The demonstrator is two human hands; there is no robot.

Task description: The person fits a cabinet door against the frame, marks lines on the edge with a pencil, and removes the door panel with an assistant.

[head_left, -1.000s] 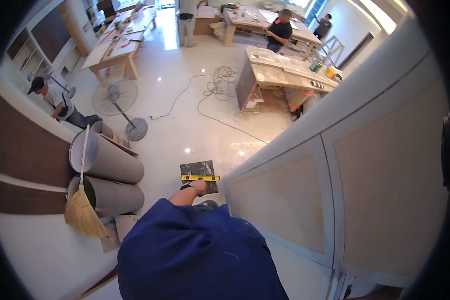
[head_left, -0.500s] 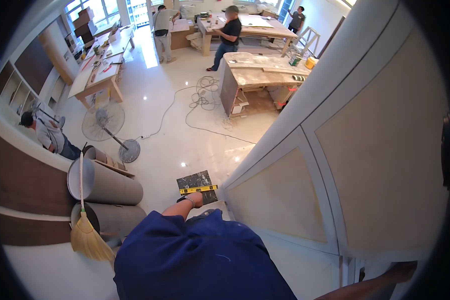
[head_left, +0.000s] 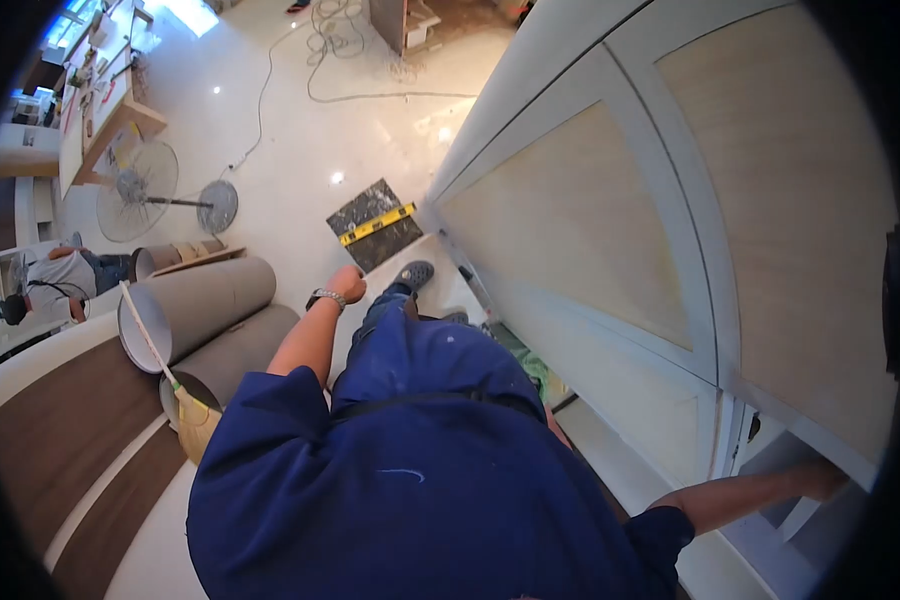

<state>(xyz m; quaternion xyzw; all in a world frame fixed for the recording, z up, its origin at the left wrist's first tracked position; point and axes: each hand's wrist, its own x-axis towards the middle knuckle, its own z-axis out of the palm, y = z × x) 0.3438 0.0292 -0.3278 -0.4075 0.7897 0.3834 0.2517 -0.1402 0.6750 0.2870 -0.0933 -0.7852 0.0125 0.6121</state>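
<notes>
My left hand (head_left: 347, 285), with a band round its wrist, hangs in front of my body. Its fingers look curled in and nothing shows in them. Just beyond it, a yellow spirit level (head_left: 378, 224) lies across a dark, paint-spotted board (head_left: 355, 210) on the floor. To the far right, my right hand (head_left: 820, 482) reaches into an open recess in the pale cabinet (head_left: 610, 235). The panel edge and shadow hide its fingers, so what it touches cannot be made out.
Large cardboard tubes (head_left: 205, 305) and a straw broom (head_left: 196, 422) stand at my left, near a pedestal fan (head_left: 218, 207). A cable (head_left: 262, 110) runs over the floor. Another person (head_left: 65, 280) is at the far left, beyond the tubes, and a workbench (head_left: 105, 105) stands behind.
My view has tipped down and turned, so the far benches and people have left it. My left hand has drawn back from beside the spirit level. The right arm still reaches into the cabinet.
</notes>
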